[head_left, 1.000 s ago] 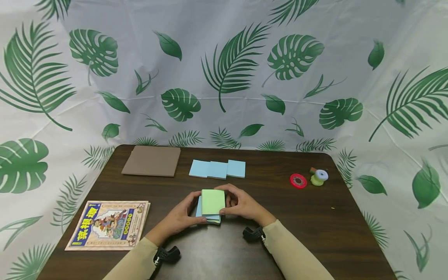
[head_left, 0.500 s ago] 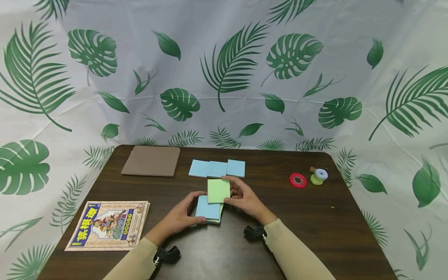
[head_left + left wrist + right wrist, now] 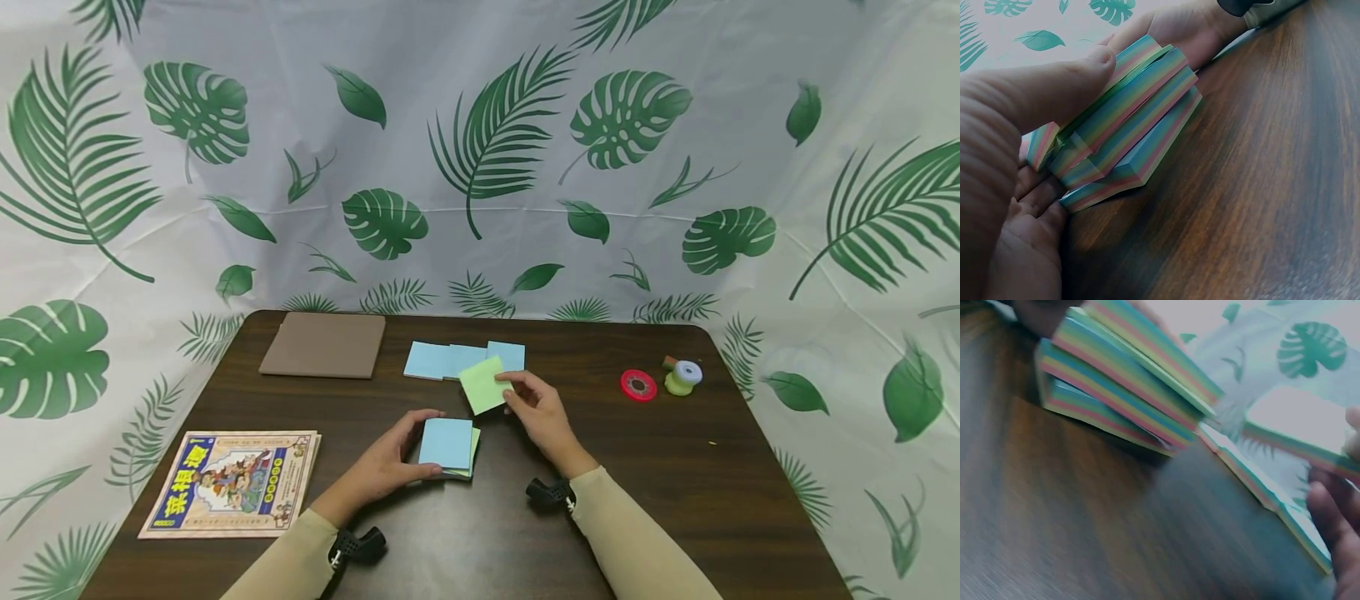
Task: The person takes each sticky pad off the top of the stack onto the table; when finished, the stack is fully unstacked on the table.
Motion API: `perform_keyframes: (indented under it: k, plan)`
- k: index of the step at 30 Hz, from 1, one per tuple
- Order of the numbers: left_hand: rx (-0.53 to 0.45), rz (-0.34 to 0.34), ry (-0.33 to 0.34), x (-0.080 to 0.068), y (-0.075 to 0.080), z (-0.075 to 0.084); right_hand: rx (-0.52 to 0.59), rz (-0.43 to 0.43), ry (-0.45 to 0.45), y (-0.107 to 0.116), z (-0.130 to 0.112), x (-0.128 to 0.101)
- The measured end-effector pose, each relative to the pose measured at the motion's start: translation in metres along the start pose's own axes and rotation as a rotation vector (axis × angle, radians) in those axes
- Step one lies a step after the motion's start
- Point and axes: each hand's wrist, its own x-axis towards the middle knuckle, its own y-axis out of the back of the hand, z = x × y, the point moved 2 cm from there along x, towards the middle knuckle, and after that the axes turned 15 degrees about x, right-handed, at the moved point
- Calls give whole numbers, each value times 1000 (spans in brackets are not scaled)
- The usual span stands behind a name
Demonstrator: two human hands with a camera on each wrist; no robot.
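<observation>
My left hand (image 3: 393, 454) grips a stack of sticky note pads (image 3: 446, 443) on the table, thumb in front and fingers behind. The top pad is blue, and a green edge sticks out at the right. In the left wrist view the stack (image 3: 1138, 112) shows striped, uneven layers. My right hand (image 3: 543, 417) pinches a green-topped sticky note pad (image 3: 480, 385) by its right side, tilted and raised beyond the stack. Behind it lies a row of three blue-topped sticky note pads (image 3: 429, 360), the right part of the row half covered by the held pad.
A brown flat board (image 3: 324, 346) lies at the back left, with a picture booklet (image 3: 228, 483) in front of it. On the right are a red disc (image 3: 639, 386) and small spools (image 3: 683, 379). A leaf-print curtain (image 3: 480, 167) hangs behind the table.
My right hand has lifted the green-topped pad off the stack and carried it away from me and slightly right, turning it. The blue-topped pad beneath is uncovered. My left hand has stayed in place.
</observation>
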Motion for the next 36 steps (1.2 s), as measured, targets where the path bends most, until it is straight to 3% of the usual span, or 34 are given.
perform_keyframes:
  k: [8, 15, 20, 22, 27, 36]
  plan:
    - [11, 3, -2, -1, 0, 0, -123, 314, 161, 30, -2, 6]
    - [15, 4, 0, -1, 1, -1, -272, 397, 222, 39, -7, 5]
    - [17, 3, 4, -2, 1, 0, -397, 451, 143, 43, -4, 5]
    - [19, 4, 5, -1, 1, 0, -474, 455, 60, 44, -3, 5]
    - [31, 8, 13, -2, 1, 0, -645, 374, -134, 41, -2, 6]
    - [55, 16, 12, -1, 1, 1, -812, 273, -176, 34, -4, 5]
